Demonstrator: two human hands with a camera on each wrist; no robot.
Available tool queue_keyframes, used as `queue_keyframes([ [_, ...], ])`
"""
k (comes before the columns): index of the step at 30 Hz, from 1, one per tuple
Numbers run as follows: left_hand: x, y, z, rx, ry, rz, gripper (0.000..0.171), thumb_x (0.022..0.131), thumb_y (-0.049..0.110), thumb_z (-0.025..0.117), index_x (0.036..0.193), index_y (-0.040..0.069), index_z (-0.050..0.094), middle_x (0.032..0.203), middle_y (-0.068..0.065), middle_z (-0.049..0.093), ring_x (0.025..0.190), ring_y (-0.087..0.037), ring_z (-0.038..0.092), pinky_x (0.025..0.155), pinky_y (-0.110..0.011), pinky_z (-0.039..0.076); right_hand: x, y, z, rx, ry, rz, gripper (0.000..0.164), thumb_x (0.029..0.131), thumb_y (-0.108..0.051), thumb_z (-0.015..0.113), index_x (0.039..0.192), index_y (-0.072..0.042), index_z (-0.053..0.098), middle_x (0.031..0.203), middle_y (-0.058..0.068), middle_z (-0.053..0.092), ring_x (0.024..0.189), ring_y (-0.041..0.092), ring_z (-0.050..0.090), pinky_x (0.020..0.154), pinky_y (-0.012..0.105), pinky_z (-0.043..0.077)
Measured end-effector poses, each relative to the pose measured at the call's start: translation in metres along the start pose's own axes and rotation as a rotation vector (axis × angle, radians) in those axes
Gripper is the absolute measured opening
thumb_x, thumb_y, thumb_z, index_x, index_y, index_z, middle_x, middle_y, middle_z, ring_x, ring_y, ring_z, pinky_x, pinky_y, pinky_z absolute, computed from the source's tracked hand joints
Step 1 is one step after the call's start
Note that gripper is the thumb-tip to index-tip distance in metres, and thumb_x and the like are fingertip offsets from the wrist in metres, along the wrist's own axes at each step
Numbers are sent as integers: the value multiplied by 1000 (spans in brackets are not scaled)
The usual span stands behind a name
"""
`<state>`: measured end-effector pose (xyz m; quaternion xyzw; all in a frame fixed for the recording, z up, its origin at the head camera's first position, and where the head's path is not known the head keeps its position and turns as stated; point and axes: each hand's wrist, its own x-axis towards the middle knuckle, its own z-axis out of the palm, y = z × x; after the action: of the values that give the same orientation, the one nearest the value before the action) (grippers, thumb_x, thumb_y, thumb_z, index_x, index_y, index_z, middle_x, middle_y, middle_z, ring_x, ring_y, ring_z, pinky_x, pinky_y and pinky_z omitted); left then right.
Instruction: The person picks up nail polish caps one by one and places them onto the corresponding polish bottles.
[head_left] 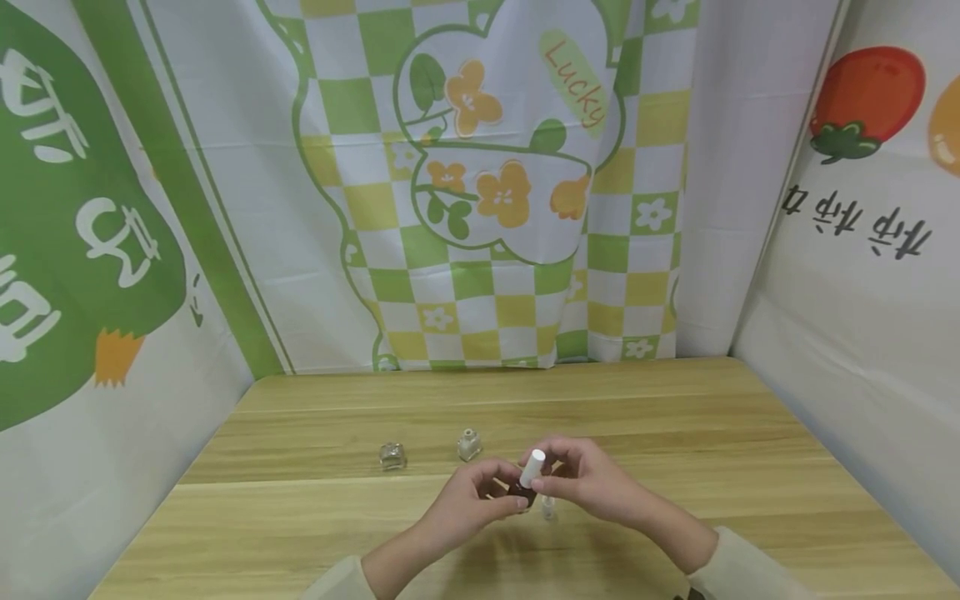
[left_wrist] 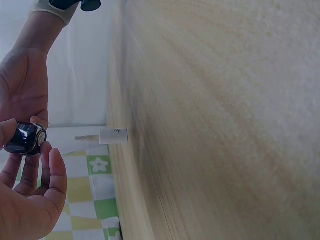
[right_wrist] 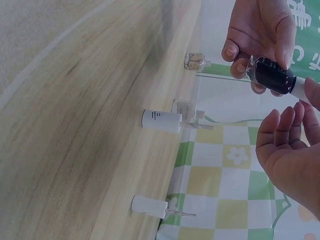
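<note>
Dark glass bottle (right_wrist: 273,75) up in hand, well in from the far table edge (head_left: 315,378).
Left hand (head_left: 474,502) has fingers curled round it, right hand (head_left: 588,481) pinches its white cap (head_left: 533,468); I count two clear bottles (head_left: 469,446), two standing brush caps (right_wrist: 161,121), loads of table either side.

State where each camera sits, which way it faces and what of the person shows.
Head: on the head, facing forward and down at the table; left hand, right hand and both sleeves show.
Left wrist: on that wrist, facing forward and rightward at the dark bottle; both hands and the right sleeve show.
Right wrist: on that wrist, facing forward and leftward past two caps at the same bottle; both hands show.
Shared: both wrist views catch the checked curtain.
</note>
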<state>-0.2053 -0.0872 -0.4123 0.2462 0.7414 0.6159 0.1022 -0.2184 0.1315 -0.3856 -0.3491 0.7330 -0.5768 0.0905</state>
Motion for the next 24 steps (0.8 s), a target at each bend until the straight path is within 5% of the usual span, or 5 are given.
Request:
queue_keyframes([
  [15,3,-1,1,2,-17,16,21,88,14,71,106,6,67,102,-4,66,84,-19,64,73,-29,53,-2,1,4,31,52,94,21,91,-13,69,103,1,58,94,10,59,87,23,56,76,31,52],
  [24,1,0,1,-4,-12,17,21,87,13,71,106,5,67,101,-4,67,84,-18,64,73,-29,53,-3,3,3,16,53,59,28,90,-11,69,110,5,58,94,10,57,85,20,53,72,29,51],
])
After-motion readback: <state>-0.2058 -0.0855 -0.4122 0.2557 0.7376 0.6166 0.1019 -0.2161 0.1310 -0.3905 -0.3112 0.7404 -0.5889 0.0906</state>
